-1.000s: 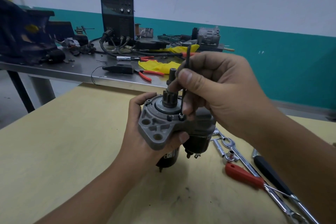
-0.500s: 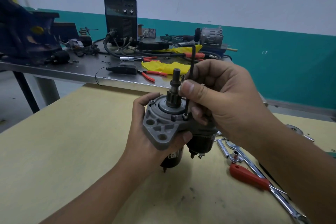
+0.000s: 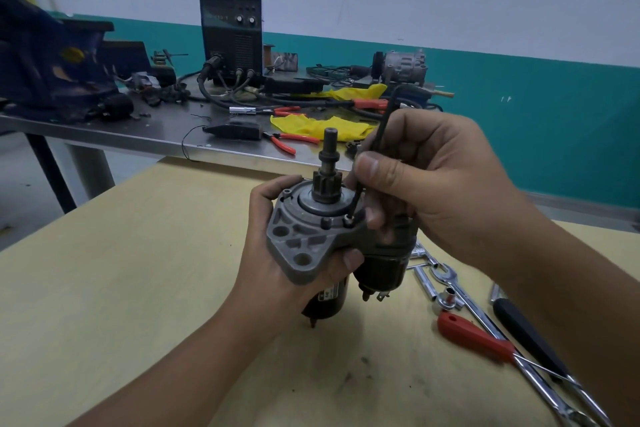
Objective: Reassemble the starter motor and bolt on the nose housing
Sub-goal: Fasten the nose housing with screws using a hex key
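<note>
My left hand [image 3: 277, 274] grips the starter motor [image 3: 329, 253] upright above the yellow table, fingers wrapped under its grey nose housing [image 3: 301, 246]. The pinion gear and shaft [image 3: 328, 170] stick up from the housing. My right hand [image 3: 433, 180] pinches a black Allen key [image 3: 377, 142], long leg pointing down, its tip seated in a bolt head [image 3: 348, 219] on the housing's flange. A second bolt head [image 3: 325, 222] sits just left of it. The black solenoid [image 3: 384, 267] hangs under my right hand.
On the table [image 3: 104, 288] to the right lie a red-handled screwdriver [image 3: 474, 336], a black-handled one [image 3: 530, 333], chrome wrenches and a socket [image 3: 450, 298]. Behind stands a steel bench [image 3: 121, 135] with a welder [image 3: 232, 38], pliers, yellow cloth and cables.
The view has shifted slightly and the motor sits a little higher and further right. My right hand has turned the Allen key in the bolt, so its short leg now points another way.
</note>
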